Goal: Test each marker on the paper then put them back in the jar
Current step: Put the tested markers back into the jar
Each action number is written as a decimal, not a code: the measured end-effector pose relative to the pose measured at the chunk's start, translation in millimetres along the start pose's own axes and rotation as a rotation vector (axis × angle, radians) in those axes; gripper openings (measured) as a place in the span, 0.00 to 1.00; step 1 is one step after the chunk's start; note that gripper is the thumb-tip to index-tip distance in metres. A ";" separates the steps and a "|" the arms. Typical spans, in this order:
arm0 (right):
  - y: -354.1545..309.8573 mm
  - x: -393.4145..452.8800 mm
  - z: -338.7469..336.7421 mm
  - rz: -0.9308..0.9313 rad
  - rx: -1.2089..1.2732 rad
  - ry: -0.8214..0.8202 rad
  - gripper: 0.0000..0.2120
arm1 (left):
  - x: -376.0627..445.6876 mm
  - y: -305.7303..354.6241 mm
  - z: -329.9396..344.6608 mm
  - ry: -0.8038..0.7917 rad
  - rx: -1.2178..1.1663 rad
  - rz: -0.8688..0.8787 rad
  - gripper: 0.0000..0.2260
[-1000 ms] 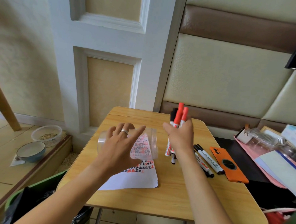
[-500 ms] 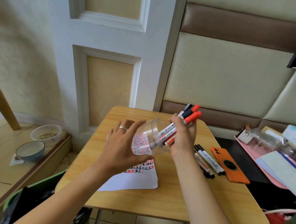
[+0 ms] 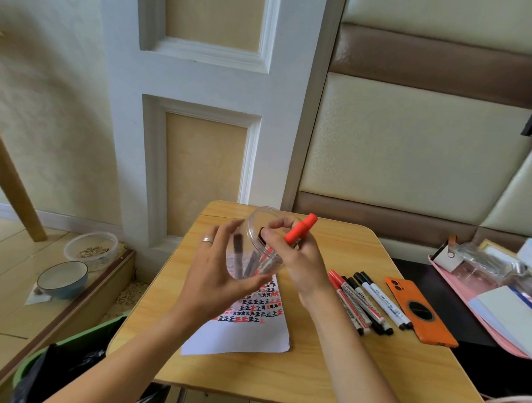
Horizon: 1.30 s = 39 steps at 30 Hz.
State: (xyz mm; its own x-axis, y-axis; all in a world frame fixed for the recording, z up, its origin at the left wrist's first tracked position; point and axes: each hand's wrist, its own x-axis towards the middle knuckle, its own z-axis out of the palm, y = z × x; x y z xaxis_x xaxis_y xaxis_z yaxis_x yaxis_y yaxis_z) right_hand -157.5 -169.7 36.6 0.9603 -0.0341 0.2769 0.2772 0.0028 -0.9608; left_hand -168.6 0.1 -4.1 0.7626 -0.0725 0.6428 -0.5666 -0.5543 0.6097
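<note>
Nearest the camera, on the wooden worktop, a white sheet of paper lies flat, its far half covered with rows of red and black test marks. Above that paper the left hand, a ring on one finger, grips a clear plastic jar held off the worktop and tilted so that its open mouth faces up and toward the right hand. Several markers already sit inside the jar, their dark barrels showing through the wall. The right hand is curled round a red-capped marker at the jar's mouth; the marker's lower end is in the opening and its red cap points up and away. To the right of the paper, a loose row of markers with red and black caps lies on the worktop, just beside an orange phone face down at the worktop's right edge. Farther left, on the floor, a blue bowl sits near a clear container of seeds. Behind the worktop stands a white panelled wall.
</note>
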 end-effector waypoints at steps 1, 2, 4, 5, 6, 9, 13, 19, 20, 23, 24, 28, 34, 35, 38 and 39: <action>-1.0 0.1 -1.6 0.005 -0.023 -0.021 0.21 | 0.2 -0.6 -0.9 -0.004 0.003 0.001 0.43; -2.1 -0.3 -2.7 0.004 -0.040 -0.034 0.23 | 0.2 -0.2 -1.6 -0.007 0.002 -0.002 0.43; -3.2 -2.0 -2.9 -0.011 -0.054 -0.033 0.26 | -0.1 1.4 -1.6 -0.004 -0.002 -0.003 0.43; -4.0 -3.8 -2.3 -0.017 -0.047 -0.014 0.27 | -0.3 2.3 -1.1 -0.001 0.000 -0.002 0.43; -5.9 -6.2 -2.1 -0.028 -0.020 0.015 0.29 | -0.5 3.4 -0.6 0.003 0.008 -0.001 0.43; -9.8 -10.0 -6.9 -0.076 0.085 0.107 0.32 | -0.2 2.7 1.4 0.014 0.055 0.008 0.42; -9.3 -14.9 -16.6 0.038 -0.103 0.086 0.31 | 0.7 1.1 3.0 -0.011 0.086 0.034 0.43; -0.2 -21.3 -29.7 0.201 -0.236 -0.004 0.42 | 0.0 0.0 7.7 -0.053 0.079 0.079 0.43; -0.6 -21.4 -31.0 0.139 -0.211 0.052 0.37 | 0.4 -0.2 8.2 -0.052 0.073 0.069 0.43; -2.5 -19.5 -33.1 0.068 -0.261 0.041 0.24 | -0.1 1.0 10.3 -0.071 0.054 0.094 0.44; -1.5 -18.9 -34.5 0.104 -0.314 -0.023 0.22 | -0.7 1.5 11.2 -0.086 0.049 0.119 0.44; 9.9 -20.2 -46.2 0.236 -0.345 -0.143 0.26 | -1.8 2.1 14.5 -0.116 0.086 0.189 0.43; 19.6 -14.6 -82.4 0.169 -0.818 0.233 0.27 | -2.7 2.1 23.4 -0.126 0.214 0.195 0.44; 26.0 -15.5 -88.9 0.190 -1.066 0.259 0.30 | -3.1 1.6 25.8 -0.133 0.235 0.208 0.44; 46.8 -21.6 -96.2 0.392 -1.393 0.164 0.44 | -3.8 0.5 33.7 -0.151 0.295 0.230 0.43; 52.3 -23.6 -96.8 0.441 -1.412 0.140 0.47 | -3.9 0.6 35.8 -0.156 0.309 0.229 0.43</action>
State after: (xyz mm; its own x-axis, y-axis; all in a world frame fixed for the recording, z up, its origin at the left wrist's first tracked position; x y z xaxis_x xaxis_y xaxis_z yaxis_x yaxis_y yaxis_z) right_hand -168.8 -265.5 -21.4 0.9232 -0.3821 0.0424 -0.3662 -0.9076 -0.2054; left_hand -160.7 -29.6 -22.8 0.6791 -0.3343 0.6534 -0.6250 -0.7302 0.2759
